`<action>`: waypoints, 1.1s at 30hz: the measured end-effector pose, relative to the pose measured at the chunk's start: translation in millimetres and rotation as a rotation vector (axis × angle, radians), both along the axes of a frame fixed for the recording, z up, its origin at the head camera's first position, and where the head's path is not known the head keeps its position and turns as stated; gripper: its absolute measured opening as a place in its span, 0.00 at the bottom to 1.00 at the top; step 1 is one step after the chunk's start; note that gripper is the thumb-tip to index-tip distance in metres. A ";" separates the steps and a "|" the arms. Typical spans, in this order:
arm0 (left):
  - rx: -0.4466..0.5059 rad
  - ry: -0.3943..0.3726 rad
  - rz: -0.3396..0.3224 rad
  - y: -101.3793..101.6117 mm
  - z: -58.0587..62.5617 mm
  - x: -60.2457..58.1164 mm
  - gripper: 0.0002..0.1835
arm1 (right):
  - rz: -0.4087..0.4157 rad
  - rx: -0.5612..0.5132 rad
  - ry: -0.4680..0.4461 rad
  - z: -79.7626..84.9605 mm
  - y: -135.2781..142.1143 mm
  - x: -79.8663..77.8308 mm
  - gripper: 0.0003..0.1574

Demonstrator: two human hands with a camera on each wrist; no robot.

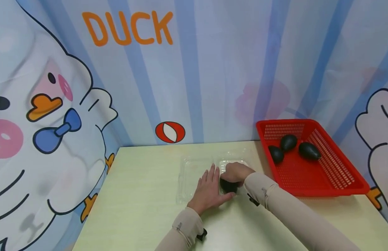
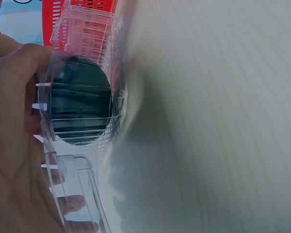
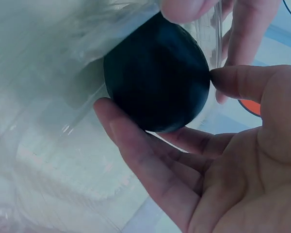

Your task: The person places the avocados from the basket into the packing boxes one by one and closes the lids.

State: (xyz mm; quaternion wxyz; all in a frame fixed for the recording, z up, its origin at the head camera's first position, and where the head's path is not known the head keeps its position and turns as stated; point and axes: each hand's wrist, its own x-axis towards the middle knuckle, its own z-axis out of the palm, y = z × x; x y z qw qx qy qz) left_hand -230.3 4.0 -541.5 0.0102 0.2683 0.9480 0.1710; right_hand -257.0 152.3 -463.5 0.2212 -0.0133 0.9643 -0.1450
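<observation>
A dark green avocado [image 1: 229, 186] sits inside one half of an opened clear plastic clamshell box [image 1: 194, 161] on the table. My right hand [image 1: 237, 172] grips the avocado with fingers and thumb around it, as the right wrist view of the avocado [image 3: 157, 77] shows. With fingers spread and nearly straight, my left hand [image 1: 208, 193] rests on the box beside the avocado, its thumb along the near rim. Through the clear wall in the left wrist view, the avocado [image 2: 81, 102] shows low in the box.
A red plastic basket [image 1: 332, 186] stands to the right with three dark avocados in it, one of them an avocado [image 1: 309, 151] near its middle. Behind the pale table [image 1: 143, 195] hangs a striped blue curtain [image 1: 212, 69] with duck drawings.
</observation>
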 end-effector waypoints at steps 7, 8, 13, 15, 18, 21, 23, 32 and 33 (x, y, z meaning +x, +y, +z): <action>-0.023 -0.008 0.012 1.8 0.7 -0.6 0.60 | -0.020 -0.010 0.026 7.5 4.4 6.0 0.14; -0.022 -0.010 0.014 2.0 0.9 -0.6 0.60 | -0.015 -0.008 0.031 8.0 4.8 6.6 0.14; -0.002 -0.008 0.013 2.6 4.8 0.9 0.58 | 0.021 0.024 0.071 11.3 5.6 11.0 0.15; 0.004 0.001 0.007 2.6 6.2 1.9 0.57 | 0.030 0.047 0.084 12.1 5.5 12.5 0.16; 0.022 0.013 0.000 3.0 6.5 3.0 0.55 | 0.030 0.081 0.098 12.1 5.3 14.5 0.17; 0.032 0.021 -0.007 3.2 5.6 2.2 0.54 | 0.030 0.106 0.109 12.8 5.2 15.9 0.18; 0.037 0.023 -0.013 3.2 4.9 1.7 0.52 | 0.030 0.112 0.110 13.4 5.6 16.9 0.18; 0.020 -0.001 -0.018 2.2 8.2 2.3 0.47 | 0.056 0.114 0.138 16.8 10.3 19.3 0.14; 0.021 -0.001 -0.019 1.9 8.6 2.7 0.47 | 0.061 0.114 0.145 17.1 10.6 19.6 0.13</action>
